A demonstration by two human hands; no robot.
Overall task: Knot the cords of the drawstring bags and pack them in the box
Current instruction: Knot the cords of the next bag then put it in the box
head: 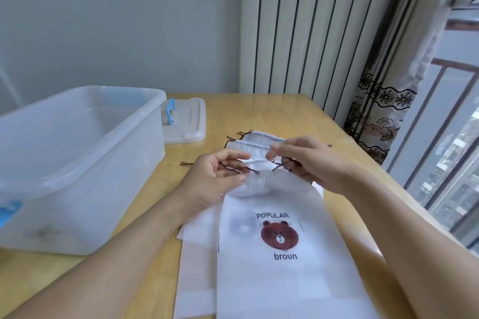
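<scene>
The person's left hand [220, 176] and right hand [305, 160] each pinched a dark cord [241, 169] end above the gathered mouth of the top drawstring bag [282, 254], which lay on a stack beside the empty box [77, 163]; the thin cords could slip free, leaving the knot loose

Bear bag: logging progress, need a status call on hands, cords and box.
Left hand and right hand each pinch a cord end. Bear bag unknotted, on the stack. Box open, nothing blocking.
</scene>
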